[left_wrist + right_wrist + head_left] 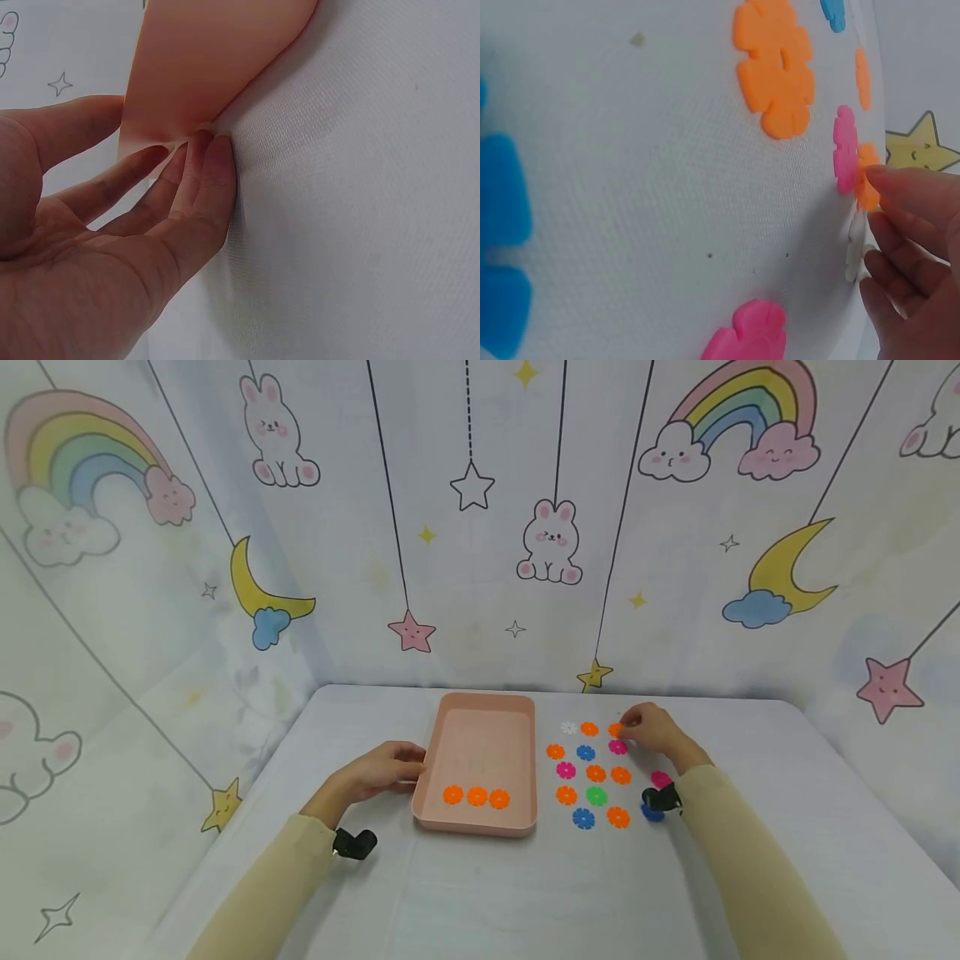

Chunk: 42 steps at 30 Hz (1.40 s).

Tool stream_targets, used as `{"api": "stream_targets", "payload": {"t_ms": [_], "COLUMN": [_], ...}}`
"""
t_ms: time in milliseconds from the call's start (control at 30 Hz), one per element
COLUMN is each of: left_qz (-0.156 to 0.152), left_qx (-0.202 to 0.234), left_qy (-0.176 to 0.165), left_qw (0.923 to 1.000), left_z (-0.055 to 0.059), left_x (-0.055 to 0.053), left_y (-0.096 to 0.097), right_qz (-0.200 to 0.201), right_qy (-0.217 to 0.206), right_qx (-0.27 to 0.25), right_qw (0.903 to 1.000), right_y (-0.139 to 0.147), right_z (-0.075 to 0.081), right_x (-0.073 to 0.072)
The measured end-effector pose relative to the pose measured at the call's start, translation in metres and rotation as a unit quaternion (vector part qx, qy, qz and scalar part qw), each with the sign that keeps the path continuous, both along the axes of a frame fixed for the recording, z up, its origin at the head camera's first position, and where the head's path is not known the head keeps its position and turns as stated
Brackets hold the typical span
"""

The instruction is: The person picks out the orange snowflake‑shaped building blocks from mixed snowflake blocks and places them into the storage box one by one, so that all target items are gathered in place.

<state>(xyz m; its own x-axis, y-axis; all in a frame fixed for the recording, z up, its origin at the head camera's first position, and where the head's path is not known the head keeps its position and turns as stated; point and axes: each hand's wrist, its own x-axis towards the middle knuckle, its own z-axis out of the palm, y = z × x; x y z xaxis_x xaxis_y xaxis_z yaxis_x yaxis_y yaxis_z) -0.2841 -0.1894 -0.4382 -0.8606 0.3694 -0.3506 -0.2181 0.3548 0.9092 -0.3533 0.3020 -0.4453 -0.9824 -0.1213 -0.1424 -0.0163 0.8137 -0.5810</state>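
Note:
A shallow pink tray stands on the white table, with a row of three orange flower-shaped discs near its front edge. My left hand holds the tray's left side; in the left wrist view the thumb touches the tray wall and the fingertips are at its bottom edge. To the right, my right hand pinches an orange flower-shaped disc at the back of the loose discs. A pink disc lies beside it, and a white one is partly behind the fingers.
Right of the tray lie several more flower-shaped discs: orange, blue, pink, green and white. A pink disc and a blue one are partly under the right wrist. A patterned curtain hangs behind the table.

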Motion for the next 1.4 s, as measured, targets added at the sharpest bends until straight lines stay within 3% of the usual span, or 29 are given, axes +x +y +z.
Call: {"api": "stream_targets", "payload": {"t_ms": [167, 500, 800, 1067, 1400], "left_qz": [-0.006, -0.006, 0.0, 0.0, 0.002], "left_qx": [-0.001, 0.007, 0.009, 0.006, 0.004], "left_qy": [0.003, 0.003, 0.005, 0.006, 0.006], "left_qw": [1.0, 1.0, 0.9999, 1.0, 1.0], "left_z": [0.002, -0.002, -0.005, -0.005, -0.004], "left_x": [0.001, -0.001, -0.002, -0.003, -0.003], "left_y": [-0.001, -0.002, -0.003, -0.003, -0.002], "right_qz": [-0.005, 0.005, 0.012, 0.038, 0.111], "right_qy": [0.005, 0.057, 0.081, 0.091, 0.081], "right_qx": [-0.001, 0.002, -0.03, -0.068, -0.11], "right_qw": [1.0, 0.9984, 0.9962, 0.9927, 0.9844], "right_y": [-0.001, 0.003, -0.006, -0.027, -0.078], "right_z": [-0.001, 0.001, 0.013, 0.025, 0.035], "right_x": [0.0, 0.002, 0.016, 0.028, 0.043]}}
